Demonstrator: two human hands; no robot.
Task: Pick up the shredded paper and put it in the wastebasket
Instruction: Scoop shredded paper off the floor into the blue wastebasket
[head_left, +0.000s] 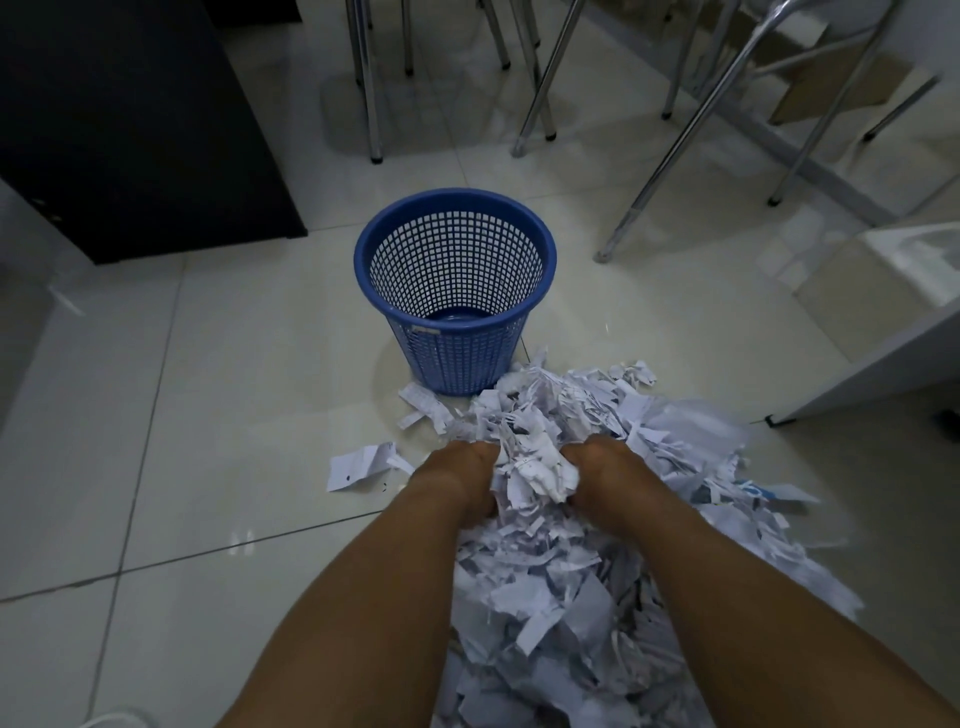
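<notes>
Glossy pale tiled floor, blue wastebasket upright, shredded paper heap beside it

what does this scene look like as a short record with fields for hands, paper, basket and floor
left hand: closed on a clump of the paper, fingers buried in it
right hand: closed on the same clump from the other side
shredded paper: big heap on the floor, near the person
stray scrap: lies apart, left of the heap
wastebasket: blue mesh, upright, looks empty, just beyond the heap
floor: pale glossy tiles
chair legs: metal, behind the wastebasket
progress: no paper in the wastebasket yet
</notes>
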